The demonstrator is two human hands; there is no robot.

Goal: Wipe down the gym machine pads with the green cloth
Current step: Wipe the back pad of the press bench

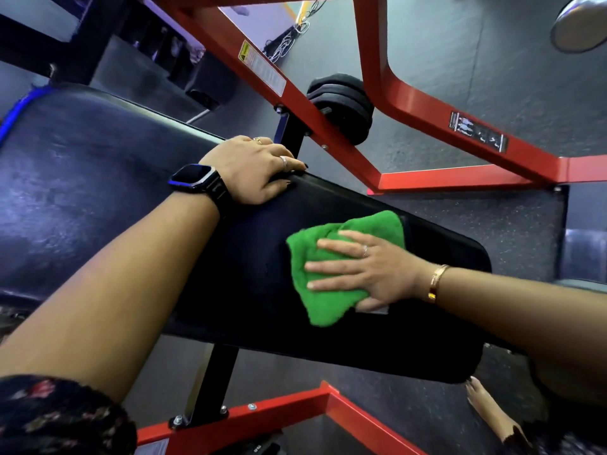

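Note:
A folded green cloth point(328, 274) lies flat on the black seat pad point(437, 323) of the gym machine. My right hand point(368, 267) presses down on the cloth with its fingers spread over it. My left hand point(253, 169), a dark smartwatch on its wrist, grips the far edge of the seat pad where it meets the longer back pad point(82, 178). The back pad stretches away to the left and shows a dull, streaky sheen.
The red steel frame point(404, 103) of the machine runs above and below the pads. Black weight plates point(341, 103) sit on a peg behind the frame. A black post point(213, 382) holds the seat pad up. My bare foot point(489, 412) stands on the grey rubber floor at lower right.

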